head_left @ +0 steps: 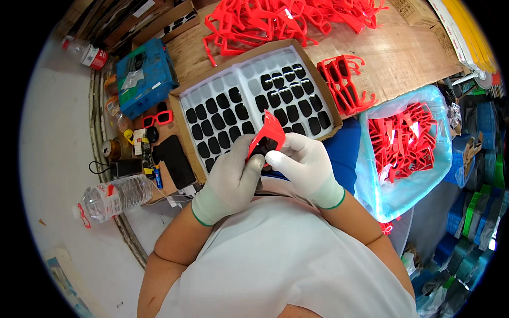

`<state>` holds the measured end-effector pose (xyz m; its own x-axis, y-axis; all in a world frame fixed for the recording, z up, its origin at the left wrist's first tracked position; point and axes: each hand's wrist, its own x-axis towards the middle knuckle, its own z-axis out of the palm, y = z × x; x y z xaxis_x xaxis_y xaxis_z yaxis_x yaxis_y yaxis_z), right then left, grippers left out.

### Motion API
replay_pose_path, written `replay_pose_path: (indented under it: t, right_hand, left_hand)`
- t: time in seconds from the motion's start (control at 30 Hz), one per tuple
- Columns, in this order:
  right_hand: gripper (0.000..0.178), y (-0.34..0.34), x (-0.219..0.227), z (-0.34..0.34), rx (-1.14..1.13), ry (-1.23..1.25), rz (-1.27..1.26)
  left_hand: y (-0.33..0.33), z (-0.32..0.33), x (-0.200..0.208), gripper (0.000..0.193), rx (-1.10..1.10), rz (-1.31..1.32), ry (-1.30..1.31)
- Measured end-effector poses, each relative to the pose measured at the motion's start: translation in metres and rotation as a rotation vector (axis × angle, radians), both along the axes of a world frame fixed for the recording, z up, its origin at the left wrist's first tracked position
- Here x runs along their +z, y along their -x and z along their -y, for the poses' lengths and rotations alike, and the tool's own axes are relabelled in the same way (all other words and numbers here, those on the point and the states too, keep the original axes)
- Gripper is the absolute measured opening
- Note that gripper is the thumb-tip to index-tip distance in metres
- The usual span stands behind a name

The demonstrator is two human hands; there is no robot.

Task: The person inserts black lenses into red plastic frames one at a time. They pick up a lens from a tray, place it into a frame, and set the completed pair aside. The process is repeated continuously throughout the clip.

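Both hands wear pale knit gloves with green cuffs. Between them, over the near edge of the lens box, is a red sunglasses frame (pixel 274 130) with a dark lens (pixel 263 146) showing in it. My left hand (pixel 229 177) grips its left side, thumb pointing up. My right hand (pixel 307 167) pinches the other side between thumb and fingers. Whether the lens is fully seated cannot be made out. Beneath and beyond them, the cardboard box (pixel 175 114) holds a white tray with rows of dark lenses (pixel 229 117); some far pockets have none.
A heap of red frames (pixel 270 21) lies at the back, with red sunglasses (pixel 342 85) stacked right of the box. A blue-lined bin (pixel 445 153) holds more frames. At left are a blue box (pixel 146 77), a black phone (pixel 177 161) and a plastic bottle (pixel 119 197).
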<state>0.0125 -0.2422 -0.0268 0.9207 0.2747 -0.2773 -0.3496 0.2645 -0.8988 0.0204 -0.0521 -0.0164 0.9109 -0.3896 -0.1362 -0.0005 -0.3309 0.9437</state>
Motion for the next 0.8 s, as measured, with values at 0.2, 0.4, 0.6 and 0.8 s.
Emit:
replay_pose_path:
  t: [0.2, 0.4, 0.6, 0.8]
  right_hand:
    - [0.020, -0.001, 0.007, -0.002, 0.007, 0.193, 0.099]
    - [0.018, 0.000, 0.002, -0.001, 0.039, 0.339, 0.226]
    - [0.020, -0.008, 0.003, 0.003, 0.073, 0.053, 0.165]
    - [0.015, -0.019, 0.014, 0.019, 0.233, 0.416, 0.332]
  left_hand:
    - [0.007, 0.006, 0.014, 0.024, 0.020, 0.140, -0.145]
    - [0.013, 0.009, 0.009, 0.023, 0.065, 0.297, -0.175]
    - [0.005, 0.000, 0.012, 0.026, 0.044, 0.039, 0.008]
    - [0.004, 0.010, 0.018, 0.025, 0.028, 0.257, -0.160]
